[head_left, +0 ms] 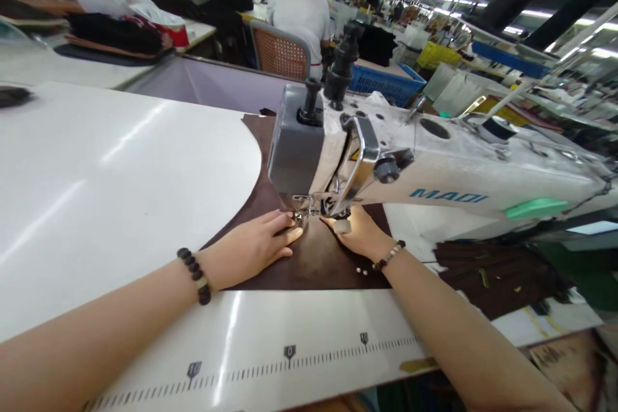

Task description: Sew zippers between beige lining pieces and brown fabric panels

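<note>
A piece of dark brown fabric (270, 273) lies flat on the white table under the head of a sewing machine (415, 161). My left hand (258, 241) rests on the fabric left of the presser foot (311, 207), fingers stretched out and lying flat. To the right of the needle area, my right hand (360, 232) touches the fabric; its fingertips are partly hidden by the machine, and a pale band sits on one finger. The needle tip is too small to make out. A few small white bits (362, 271) lie on the fabric near my right wrist.
A ruler scale (290, 354) runs along the front of the white table (120, 206). More dark brown fabric pieces (497, 277) are piled at the right. Beyond the machine are a blue crate (381, 80), a chair (280, 50) and a person in white (299, 6), seen from behind.
</note>
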`<control>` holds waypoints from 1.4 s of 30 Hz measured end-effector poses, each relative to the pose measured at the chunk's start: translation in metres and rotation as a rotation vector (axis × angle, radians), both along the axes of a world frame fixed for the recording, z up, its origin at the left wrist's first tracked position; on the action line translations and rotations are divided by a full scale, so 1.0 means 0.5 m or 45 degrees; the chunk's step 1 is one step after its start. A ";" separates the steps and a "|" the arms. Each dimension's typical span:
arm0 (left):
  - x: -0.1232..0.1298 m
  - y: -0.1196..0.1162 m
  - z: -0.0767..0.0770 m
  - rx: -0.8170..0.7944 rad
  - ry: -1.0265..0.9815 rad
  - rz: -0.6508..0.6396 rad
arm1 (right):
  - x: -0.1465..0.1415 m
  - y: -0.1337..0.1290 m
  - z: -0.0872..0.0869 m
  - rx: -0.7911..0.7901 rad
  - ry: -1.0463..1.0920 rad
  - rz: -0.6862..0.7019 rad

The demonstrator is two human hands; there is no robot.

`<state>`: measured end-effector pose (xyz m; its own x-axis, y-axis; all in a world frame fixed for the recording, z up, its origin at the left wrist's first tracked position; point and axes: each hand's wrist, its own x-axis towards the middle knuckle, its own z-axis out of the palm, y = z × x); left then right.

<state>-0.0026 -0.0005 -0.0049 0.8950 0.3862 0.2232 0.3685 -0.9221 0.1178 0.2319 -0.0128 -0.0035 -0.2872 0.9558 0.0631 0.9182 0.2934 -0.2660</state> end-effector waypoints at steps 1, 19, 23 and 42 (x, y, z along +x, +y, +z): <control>-0.002 0.004 -0.001 0.001 0.000 -0.008 | 0.004 -0.005 0.007 0.001 -0.011 0.002; 0.017 -0.044 0.051 -0.048 0.029 0.260 | -0.115 -0.239 0.114 -0.183 -0.341 -0.049; 0.024 -0.050 0.036 -0.042 0.017 0.331 | -0.104 -0.165 0.115 0.011 -0.168 -0.079; 0.043 -0.073 0.020 -0.067 0.068 0.386 | -0.096 -0.120 0.026 -0.009 -0.134 -0.017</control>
